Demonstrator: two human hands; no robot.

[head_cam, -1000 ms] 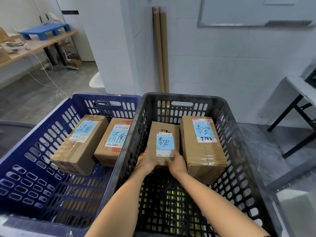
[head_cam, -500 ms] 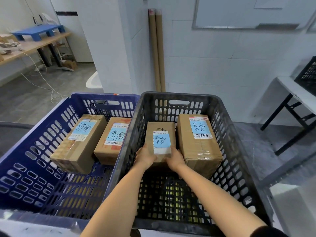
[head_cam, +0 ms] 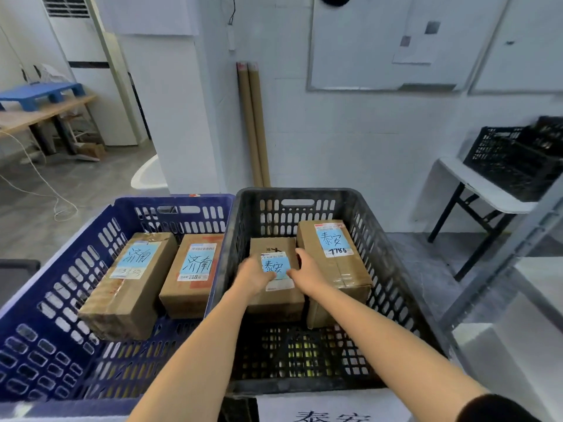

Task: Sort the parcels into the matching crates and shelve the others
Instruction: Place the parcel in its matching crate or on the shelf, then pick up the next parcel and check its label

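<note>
Seating the small parcel (head_cam: pixel 275 280) flat in the black crate (head_cam: pixel 393 287), right of the blue crate (head_cam: pixel 61 269), calls for letting go evenly: left hand (head_cam: pixel 254 275) and right hand (head_cam: pixel 306 271) both rest on its top, beside the larger parcel (head_cam: pixel 338 269).

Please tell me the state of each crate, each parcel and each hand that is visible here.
Blue plastic crate: holds two parcels.
Black plastic crate: holds two parcels.
Small brown cardboard parcel: lying flat, both hands on it.
Larger brown cardboard parcel: lying beside it.
Left hand: on the small parcel.
Right hand: on the small parcel.
</note>
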